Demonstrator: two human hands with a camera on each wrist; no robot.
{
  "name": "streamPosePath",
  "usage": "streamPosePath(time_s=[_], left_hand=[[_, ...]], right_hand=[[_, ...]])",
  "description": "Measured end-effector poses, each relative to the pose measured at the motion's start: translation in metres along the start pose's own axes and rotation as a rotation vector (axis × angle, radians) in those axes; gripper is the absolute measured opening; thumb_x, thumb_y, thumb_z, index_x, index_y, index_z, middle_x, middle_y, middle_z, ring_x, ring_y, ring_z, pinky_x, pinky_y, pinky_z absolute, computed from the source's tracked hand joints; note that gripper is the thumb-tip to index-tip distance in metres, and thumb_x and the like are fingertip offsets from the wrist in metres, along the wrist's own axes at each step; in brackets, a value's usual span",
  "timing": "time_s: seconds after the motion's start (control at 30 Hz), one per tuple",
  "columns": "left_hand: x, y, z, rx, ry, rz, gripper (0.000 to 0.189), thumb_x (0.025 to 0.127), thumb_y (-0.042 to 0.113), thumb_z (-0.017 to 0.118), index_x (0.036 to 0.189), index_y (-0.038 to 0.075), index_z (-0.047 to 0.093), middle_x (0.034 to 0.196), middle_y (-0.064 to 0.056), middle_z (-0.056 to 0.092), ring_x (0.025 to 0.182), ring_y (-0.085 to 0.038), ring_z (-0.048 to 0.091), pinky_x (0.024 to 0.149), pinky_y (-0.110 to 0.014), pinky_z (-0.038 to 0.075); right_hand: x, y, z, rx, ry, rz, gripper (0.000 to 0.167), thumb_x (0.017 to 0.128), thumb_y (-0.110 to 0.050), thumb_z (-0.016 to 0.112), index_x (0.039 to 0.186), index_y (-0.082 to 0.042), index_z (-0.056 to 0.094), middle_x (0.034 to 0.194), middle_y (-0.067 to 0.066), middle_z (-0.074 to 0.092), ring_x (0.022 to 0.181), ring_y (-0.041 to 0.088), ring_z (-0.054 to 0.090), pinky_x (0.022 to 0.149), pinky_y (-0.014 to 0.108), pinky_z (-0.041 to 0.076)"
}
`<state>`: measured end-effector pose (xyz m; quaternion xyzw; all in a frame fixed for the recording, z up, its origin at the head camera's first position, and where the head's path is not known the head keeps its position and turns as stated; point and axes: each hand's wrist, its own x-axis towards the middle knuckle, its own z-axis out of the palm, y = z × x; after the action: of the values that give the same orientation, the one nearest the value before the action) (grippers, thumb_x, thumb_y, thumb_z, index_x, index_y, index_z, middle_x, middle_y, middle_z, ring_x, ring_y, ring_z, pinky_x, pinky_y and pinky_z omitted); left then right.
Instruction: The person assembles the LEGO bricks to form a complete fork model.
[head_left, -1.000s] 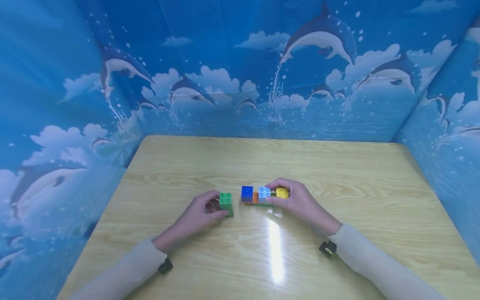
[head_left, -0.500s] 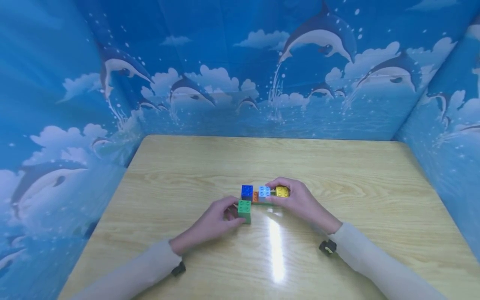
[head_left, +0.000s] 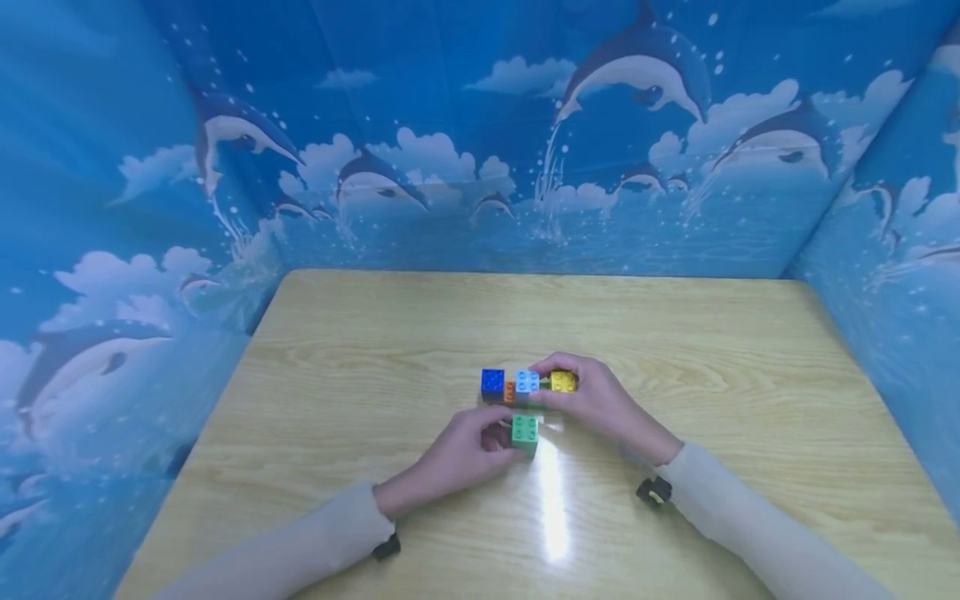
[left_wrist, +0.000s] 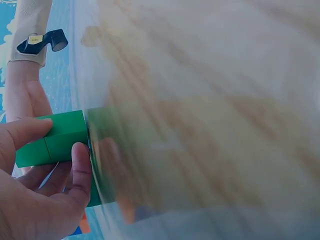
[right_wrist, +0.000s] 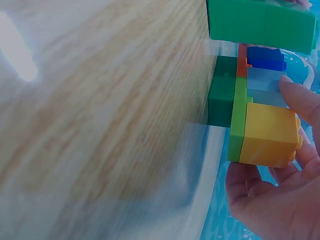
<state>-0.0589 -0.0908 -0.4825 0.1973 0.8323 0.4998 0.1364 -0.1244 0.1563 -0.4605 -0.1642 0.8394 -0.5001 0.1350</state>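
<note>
My left hand [head_left: 467, 450] pinches a green stack of two toy building bricks [head_left: 525, 435] between thumb and fingers. In the left wrist view a seam crosses the stack [left_wrist: 52, 142]. Just behind it lies a built row of bricks: a dark blue brick [head_left: 492, 383] at the left end, an orange piece [head_left: 510, 390], a light blue brick [head_left: 527, 381], and a yellow brick [head_left: 564, 381] at the right. My right hand [head_left: 588, 396] grips this row at the light blue brick. Underneath, the right wrist view shows a lime green plate [right_wrist: 237, 120] and a dark green brick [right_wrist: 222, 92].
The row and the stack are on a wood-grain table [head_left: 645, 333] with a bright light reflection [head_left: 553, 508]. A blue curtain [head_left: 450, 225] printed with dolphins surrounds its back and sides. Small black devices [head_left: 654, 492] sit at both wrists.
My left hand has moved right and nearer to me with the green stack, from left of the row to in front of it. My right hand stays on the row.
</note>
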Motion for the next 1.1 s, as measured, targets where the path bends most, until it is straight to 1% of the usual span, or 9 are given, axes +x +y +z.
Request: streamPosePath(time_s=[0.1, 0.27, 0.4, 0.67, 0.83, 0.97, 1.1], left_hand=[[0.0014, 0.0002, 0.0026, -0.001, 0.013, -0.01, 0.043, 0.09, 0.008, 0.089, 0.13, 0.006, 0.073, 0.1, 0.005, 0.074, 0.087, -0.008, 0.069, 0.08, -0.028, 0.061], [0.0035, -0.0005, 0.006, -0.036, 0.013, -0.041, 0.045, 0.09, 0.008, 0.089, 0.131, 0.006, 0.072, 0.101, 0.006, 0.073, 0.089, -0.01, 0.07, 0.081, -0.028, 0.062], [0.0039, 0.0003, 0.0072, -0.031, 0.021, -0.064, 0.044, 0.089, 0.008, 0.09, 0.129, 0.006, 0.072, 0.099, 0.007, 0.072, 0.087, -0.01, 0.069, 0.079, -0.028, 0.061], [0.0059, 0.0, 0.0094, 0.013, 0.014, -0.052, 0.037, 0.089, 0.009, 0.09, 0.123, 0.008, 0.075, 0.097, 0.008, 0.072, 0.085, -0.009, 0.068, 0.077, -0.028, 0.06], [0.0077, -0.0004, 0.0104, 0.026, 0.014, -0.043, 0.038, 0.089, 0.011, 0.091, 0.124, 0.009, 0.075, 0.098, 0.009, 0.073, 0.085, -0.008, 0.068, 0.077, -0.028, 0.06], [0.0088, 0.0, 0.0108, 0.03, 0.007, -0.049, 0.04, 0.089, 0.012, 0.091, 0.125, 0.008, 0.074, 0.098, 0.009, 0.073, 0.085, -0.008, 0.068, 0.076, -0.027, 0.06], [0.0064, 0.001, 0.008, 0.029, -0.015, -0.076, 0.054, 0.088, 0.011, 0.091, 0.137, 0.006, 0.068, 0.105, 0.006, 0.071, 0.087, -0.01, 0.067, 0.075, -0.027, 0.061]], right_hand=[[0.0004, -0.0005, -0.0002, 0.002, -0.001, -0.004, 0.037, 0.093, -0.026, 0.09, 0.127, -0.018, 0.078, 0.128, 0.005, 0.074, 0.109, 0.026, 0.069, 0.089, 0.04, 0.062], [0.0007, -0.0021, 0.0007, 0.007, -0.001, -0.011, 0.036, 0.093, -0.023, 0.09, 0.126, -0.017, 0.078, 0.127, 0.005, 0.074, 0.109, 0.025, 0.069, 0.091, 0.042, 0.061], [0.0009, -0.0029, 0.0025, 0.008, -0.008, -0.007, 0.036, 0.093, -0.024, 0.089, 0.127, -0.017, 0.077, 0.128, 0.005, 0.074, 0.108, 0.025, 0.069, 0.091, 0.041, 0.061], [0.0005, -0.0003, 0.004, -0.009, -0.008, -0.013, 0.036, 0.096, -0.025, 0.087, 0.129, -0.017, 0.074, 0.127, 0.005, 0.073, 0.108, 0.024, 0.068, 0.092, 0.041, 0.061], [0.0004, 0.0014, 0.0025, -0.016, -0.003, -0.03, 0.038, 0.096, -0.025, 0.087, 0.13, -0.016, 0.074, 0.125, 0.005, 0.073, 0.106, 0.024, 0.068, 0.089, 0.04, 0.061], [0.0001, 0.0015, 0.0015, -0.017, -0.007, -0.027, 0.038, 0.096, -0.026, 0.086, 0.131, -0.017, 0.073, 0.127, 0.005, 0.072, 0.109, 0.024, 0.068, 0.092, 0.041, 0.061], [-0.0004, 0.0007, 0.0001, -0.022, -0.011, -0.021, 0.042, 0.096, -0.028, 0.087, 0.133, -0.016, 0.072, 0.13, 0.005, 0.072, 0.114, 0.026, 0.068, 0.098, 0.047, 0.059]])
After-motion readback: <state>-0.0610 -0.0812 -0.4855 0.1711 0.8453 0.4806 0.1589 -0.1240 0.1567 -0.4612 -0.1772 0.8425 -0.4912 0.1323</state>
